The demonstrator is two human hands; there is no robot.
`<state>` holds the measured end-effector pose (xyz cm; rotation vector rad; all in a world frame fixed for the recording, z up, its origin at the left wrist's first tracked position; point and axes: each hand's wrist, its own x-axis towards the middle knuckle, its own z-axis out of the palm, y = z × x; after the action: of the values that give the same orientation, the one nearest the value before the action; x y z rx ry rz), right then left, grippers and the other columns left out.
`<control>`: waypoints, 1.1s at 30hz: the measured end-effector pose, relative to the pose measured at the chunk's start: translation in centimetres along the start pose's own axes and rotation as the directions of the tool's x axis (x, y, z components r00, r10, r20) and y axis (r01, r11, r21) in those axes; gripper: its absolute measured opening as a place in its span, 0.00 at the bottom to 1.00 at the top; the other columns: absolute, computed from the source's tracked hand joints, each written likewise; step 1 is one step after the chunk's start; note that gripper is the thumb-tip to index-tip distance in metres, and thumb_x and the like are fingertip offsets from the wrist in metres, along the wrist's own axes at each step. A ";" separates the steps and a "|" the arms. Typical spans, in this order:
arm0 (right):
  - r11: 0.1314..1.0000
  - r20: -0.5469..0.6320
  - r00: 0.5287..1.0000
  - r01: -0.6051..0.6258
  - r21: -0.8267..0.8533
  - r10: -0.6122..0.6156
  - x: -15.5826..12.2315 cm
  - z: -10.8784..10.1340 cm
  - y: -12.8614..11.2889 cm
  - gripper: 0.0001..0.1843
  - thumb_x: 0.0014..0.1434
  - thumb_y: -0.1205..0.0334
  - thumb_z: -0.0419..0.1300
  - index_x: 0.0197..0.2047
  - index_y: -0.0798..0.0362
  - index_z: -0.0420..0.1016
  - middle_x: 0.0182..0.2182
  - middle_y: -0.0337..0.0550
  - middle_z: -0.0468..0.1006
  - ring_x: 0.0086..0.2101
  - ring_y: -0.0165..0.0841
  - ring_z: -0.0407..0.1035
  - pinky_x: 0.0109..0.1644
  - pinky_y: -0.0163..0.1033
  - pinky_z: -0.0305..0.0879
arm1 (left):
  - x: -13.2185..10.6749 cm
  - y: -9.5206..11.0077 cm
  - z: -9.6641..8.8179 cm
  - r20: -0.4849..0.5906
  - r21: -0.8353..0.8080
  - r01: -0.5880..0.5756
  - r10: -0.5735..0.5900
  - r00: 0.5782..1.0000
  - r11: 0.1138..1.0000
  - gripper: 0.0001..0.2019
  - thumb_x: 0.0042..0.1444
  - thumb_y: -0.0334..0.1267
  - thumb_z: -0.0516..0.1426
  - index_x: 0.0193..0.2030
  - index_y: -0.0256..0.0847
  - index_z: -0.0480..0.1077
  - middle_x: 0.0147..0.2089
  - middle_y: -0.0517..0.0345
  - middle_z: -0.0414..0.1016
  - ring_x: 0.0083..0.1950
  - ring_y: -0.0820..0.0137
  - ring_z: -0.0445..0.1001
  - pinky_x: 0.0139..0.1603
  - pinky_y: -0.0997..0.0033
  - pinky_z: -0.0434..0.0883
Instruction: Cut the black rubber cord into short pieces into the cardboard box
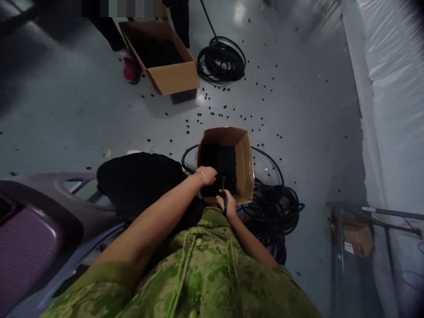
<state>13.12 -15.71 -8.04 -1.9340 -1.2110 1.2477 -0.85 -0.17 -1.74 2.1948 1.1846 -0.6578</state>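
Observation:
My left hand [207, 173], with a silver bangle at its wrist, is over the near left part of an open cardboard box [245, 165]. Its fingers are curled together, and whatever they pinch is too dark to make out. At the box's near edge, my right hand [229, 202] grips a small tool with a looped dark handle and a thin metal end [223, 183] pointing away from me into the box. The tool's exact kind is unclear. Many small black pieces [227, 159] fill the bottom of the box.
Tangled black hose [274, 207] lies right of the box, with a neat coil [221, 60] farther off. Black bits scatter over the grey floor [298, 110]. Another person stands behind a larger cardboard box [174, 79]. A purple chair [29, 256] is at left, a metal frame [341, 238] at right.

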 end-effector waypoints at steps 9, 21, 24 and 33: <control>0.994 0.015 0.999 -0.036 0.102 0.035 -0.6 -0.2 -1.0 0.23 0.57 0.46 0.59 0.49 0.53 0.74 0.23 0.38 0.78 0.24 0.33 0.72 0.30 0.35 0.67 | 0.1 -0.1 -0.1 -0.007 -0.020 -0.002 0.002 1.000 1.000 0.16 0.65 0.45 0.53 0.52 0.46 0.77 0.52 0.48 0.80 0.54 0.59 0.77 0.51 0.66 0.73; 0.996 -0.001 1.000 -0.027 0.090 0.027 -0.6 -0.3 -0.4 0.20 0.56 0.49 0.59 0.46 0.53 0.75 0.22 0.38 0.77 0.25 0.34 0.73 0.33 0.36 0.68 | 0.1 -0.1 -0.2 -0.002 -0.016 -0.010 0.010 1.000 1.000 0.15 0.65 0.43 0.53 0.51 0.46 0.77 0.52 0.48 0.80 0.54 0.59 0.77 0.50 0.67 0.73; 0.995 0.005 1.000 -0.030 0.093 0.030 -0.6 -0.3 -0.4 0.20 0.56 0.50 0.59 0.47 0.53 0.75 0.22 0.37 0.77 0.25 0.34 0.73 0.32 0.36 0.68 | -0.1 -0.1 -0.3 0.000 -0.003 -0.004 0.004 1.000 1.000 0.14 0.65 0.43 0.53 0.51 0.48 0.77 0.51 0.51 0.81 0.53 0.61 0.77 0.49 0.69 0.73; 0.997 -0.002 1.000 0.003 0.081 -0.003 -0.6 -0.2 -0.3 0.19 0.57 0.50 0.58 0.47 0.53 0.75 0.24 0.38 0.78 0.26 0.34 0.74 0.35 0.36 0.68 | 0.0 -0.1 -0.3 0.007 0.002 -0.017 0.017 1.000 1.000 0.15 0.65 0.42 0.53 0.53 0.49 0.76 0.53 0.51 0.80 0.54 0.61 0.77 0.50 0.68 0.73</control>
<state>13.14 -16.09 -7.48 -1.8738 -1.1441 1.2736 -0.84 0.09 -1.53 2.1999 1.1605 -0.6596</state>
